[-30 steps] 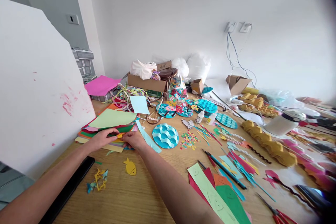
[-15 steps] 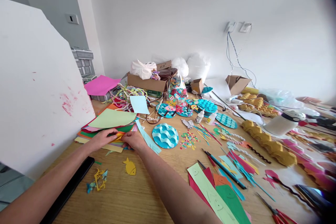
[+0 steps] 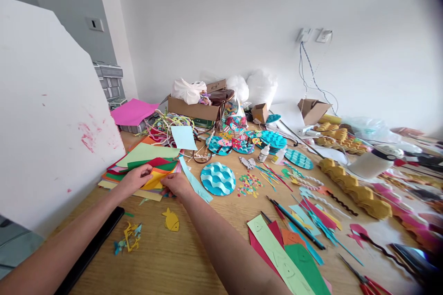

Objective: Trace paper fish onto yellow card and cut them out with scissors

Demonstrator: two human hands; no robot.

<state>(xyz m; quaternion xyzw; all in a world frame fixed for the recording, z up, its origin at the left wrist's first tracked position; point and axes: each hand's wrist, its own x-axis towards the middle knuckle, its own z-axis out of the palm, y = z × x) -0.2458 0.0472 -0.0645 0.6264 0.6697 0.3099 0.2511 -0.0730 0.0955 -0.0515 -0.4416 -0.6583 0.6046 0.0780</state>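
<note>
At the front edge of a stack of coloured paper point(image 3: 145, 153), my left hand point(image 3: 135, 179) and my right hand point(image 3: 177, 184) face each other. Between them a yellow-orange sheet of paper point(image 3: 154, 178) is lifted and bent, its left side pinched by my left fingers and its right side by my right fingers. Red and green sheets above it curl upward. Nearer me lie a yellow paper fish point(image 3: 171, 220) and a small heap of yellow and blue scraps point(image 3: 128, 238).
A wave-patterned blue disc point(image 3: 218, 178) lies right of my right hand, by a light blue strip point(image 3: 194, 180). Farther right are confetti point(image 3: 249, 185), glue bottles point(image 3: 264, 153), paper strips with drawn fish point(image 3: 277, 251) and red-handled scissors point(image 3: 367, 281). A white board point(image 3: 51, 115) stands at left.
The yellow-orange paper has been pulled up and shows more between my hands. My left hand has shifted slightly left and down. The sheets above it have lifted and curled.
</note>
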